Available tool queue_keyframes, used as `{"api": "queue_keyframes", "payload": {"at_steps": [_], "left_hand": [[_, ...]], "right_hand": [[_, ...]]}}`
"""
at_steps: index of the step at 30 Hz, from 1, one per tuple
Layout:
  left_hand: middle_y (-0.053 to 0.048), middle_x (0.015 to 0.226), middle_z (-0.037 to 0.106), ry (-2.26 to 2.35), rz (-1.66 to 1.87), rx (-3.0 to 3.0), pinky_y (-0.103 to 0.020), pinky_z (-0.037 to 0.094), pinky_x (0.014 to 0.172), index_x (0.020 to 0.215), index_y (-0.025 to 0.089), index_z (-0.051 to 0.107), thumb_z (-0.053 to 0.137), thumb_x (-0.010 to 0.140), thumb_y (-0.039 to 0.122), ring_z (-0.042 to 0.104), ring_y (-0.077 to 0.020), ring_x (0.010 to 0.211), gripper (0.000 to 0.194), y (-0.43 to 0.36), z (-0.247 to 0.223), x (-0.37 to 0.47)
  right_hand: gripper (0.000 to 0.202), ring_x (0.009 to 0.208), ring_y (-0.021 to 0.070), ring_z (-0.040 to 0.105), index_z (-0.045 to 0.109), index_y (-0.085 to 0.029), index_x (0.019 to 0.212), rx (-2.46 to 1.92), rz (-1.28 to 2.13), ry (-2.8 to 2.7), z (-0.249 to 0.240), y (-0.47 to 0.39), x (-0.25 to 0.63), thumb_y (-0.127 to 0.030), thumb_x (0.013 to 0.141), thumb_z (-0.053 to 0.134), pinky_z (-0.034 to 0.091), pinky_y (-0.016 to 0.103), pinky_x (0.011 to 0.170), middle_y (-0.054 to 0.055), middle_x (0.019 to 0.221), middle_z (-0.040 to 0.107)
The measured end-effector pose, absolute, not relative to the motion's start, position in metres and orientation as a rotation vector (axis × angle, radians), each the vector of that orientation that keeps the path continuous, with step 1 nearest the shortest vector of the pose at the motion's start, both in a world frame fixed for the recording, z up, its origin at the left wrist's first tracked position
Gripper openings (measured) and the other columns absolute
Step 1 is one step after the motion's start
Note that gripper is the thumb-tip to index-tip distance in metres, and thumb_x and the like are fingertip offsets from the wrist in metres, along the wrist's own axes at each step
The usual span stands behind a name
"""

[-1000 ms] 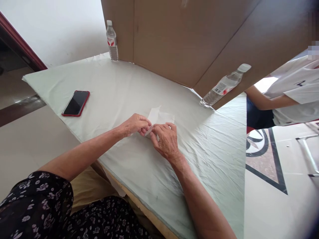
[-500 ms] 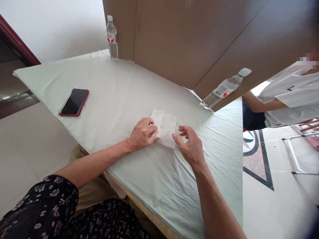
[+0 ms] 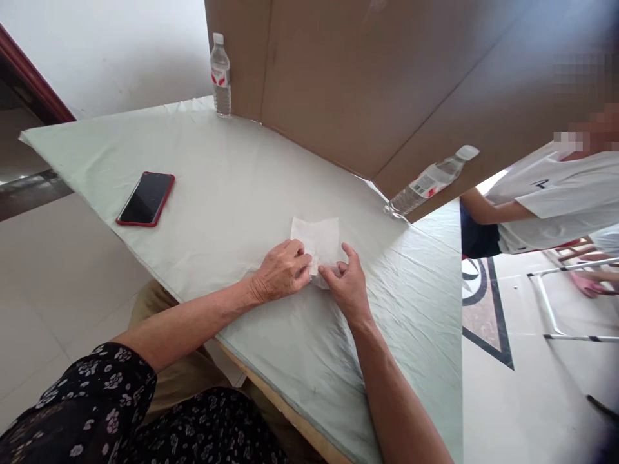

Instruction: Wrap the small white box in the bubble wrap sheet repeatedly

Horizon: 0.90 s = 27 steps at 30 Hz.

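Note:
A thin white sheet of tissue-like paper [image 3: 322, 235] lies on the cloth-covered table in front of me, its near part creased or folded. My left hand [image 3: 285, 270] is closed, its thumb and bent fingers pinching the sheet's lower left part. At the lower right edge, my right hand [image 3: 349, 283] has its thumb on the paper and most fingers curled round the edge, while the index finger sticks up. Part of the paper's near edge is hidden by both hands.
A red-cased phone [image 3: 146, 199] lies at the left. A brown board [image 3: 338, 84] stands across the back, with an upright water bottle [image 3: 221, 77] and a leaning bottle [image 3: 432, 182] against it. Another person in a white shirt [image 3: 575, 187] sits beyond the table's right edge [image 3: 461, 309].
My right hand has moved left and closed in on the paper's near right edge. The sheet's two overlapping portions now look like one wider piece, and the left hand has shifted slightly right.

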<state>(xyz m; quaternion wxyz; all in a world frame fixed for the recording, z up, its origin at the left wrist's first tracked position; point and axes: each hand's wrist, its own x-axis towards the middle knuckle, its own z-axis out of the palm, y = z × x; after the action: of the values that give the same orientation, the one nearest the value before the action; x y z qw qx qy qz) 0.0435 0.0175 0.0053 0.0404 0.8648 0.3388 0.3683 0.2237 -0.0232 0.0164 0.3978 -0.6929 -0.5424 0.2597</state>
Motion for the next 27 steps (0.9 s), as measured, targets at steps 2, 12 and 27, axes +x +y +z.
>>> {"api": "queue_keyframes", "payload": {"at_steps": [2, 12, 27], "left_hand": [[-0.007, 0.087, 0.059, 1.052, 1.112, 2.656, -0.029, 0.044, 0.071, 0.082, 0.017, 0.067, 0.054, 0.085, 0.019, 0.052, -0.0179, 0.077, 0.013, 0.018, 0.006, 0.044], [-0.008, 0.09, 0.059, 1.031, 1.081, 2.569, -0.028, 0.046, 0.071, 0.083, 0.018, 0.067, 0.056, 0.083, 0.019, 0.055, -0.0179, 0.081, 0.011, 0.02, 0.005, 0.045], [-0.005, 0.097, 0.063, 0.988, 1.011, 1.95, -0.03, 0.052, 0.072, 0.123, 0.014, 0.055, 0.062, 0.075, 0.021, 0.056, -0.0143, 0.075, 0.049, 0.023, 0.014, 0.042]], "right_hand": [[0.08, 0.056, 0.0146, 0.049, 0.038, -0.012, 0.147, -1.73, 0.631, -1.346, 0.02, -0.025, 0.219, -0.037, 0.076, 0.065, 0.043, 0.031, 0.061, -0.009, 0.062, 0.054], [0.072, 0.058, 0.0134, 0.055, 0.044, -0.014, 0.141, -1.593, 0.78, -1.256, 0.032, -0.019, 0.202, -0.04, 0.077, 0.067, 0.046, 0.029, 0.059, -0.007, 0.065, 0.058], [0.062, 0.084, 0.0237, 0.071, 0.036, -0.016, 0.15, -1.649, 0.412, -1.987, 0.042, -0.038, 0.199, -0.017, 0.088, 0.043, 0.055, 0.038, 0.071, 0.012, 0.115, 0.074]]}}
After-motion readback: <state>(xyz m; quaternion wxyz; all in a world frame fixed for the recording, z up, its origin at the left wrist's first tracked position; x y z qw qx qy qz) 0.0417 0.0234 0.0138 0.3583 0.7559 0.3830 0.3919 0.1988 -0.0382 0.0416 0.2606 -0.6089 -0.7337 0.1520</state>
